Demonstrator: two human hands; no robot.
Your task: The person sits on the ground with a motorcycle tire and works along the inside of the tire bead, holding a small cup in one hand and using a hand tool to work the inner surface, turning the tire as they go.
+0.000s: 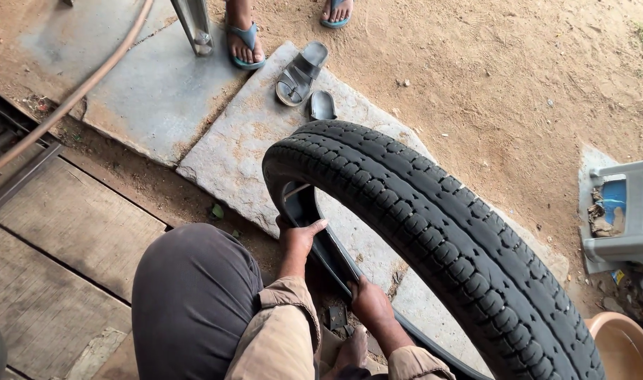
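From the head camera I saw a black motorcycle tyre (434, 232) standing upright on a flat stone slab (237, 141), its treaded band arcing from the middle of the view down to the lower right. My left hand (298, 238) rested on the tyre's inner edge near the top of the opening, fingers pressed together and laid flat against the rubber, thumb pointing out to the right. My right hand (367, 302) sat lower on the same inner edge, fingers curled around what looked like the inner tube or bead (328, 257), though the dark rubber made it hard to tell which. My knee in dark trousers (191, 295) filled the lower left, over wooden planks (61, 239).

Beyond the tyre, a pair of grey sandals (304, 74) lay on the slab. Another person's feet in blue flip-flops (245, 39) stood at the top edge. A grey plastic crate (620, 211) stood on the sandy ground at right, with a terracotta-coloured basin (624, 345) in the lower right corner.
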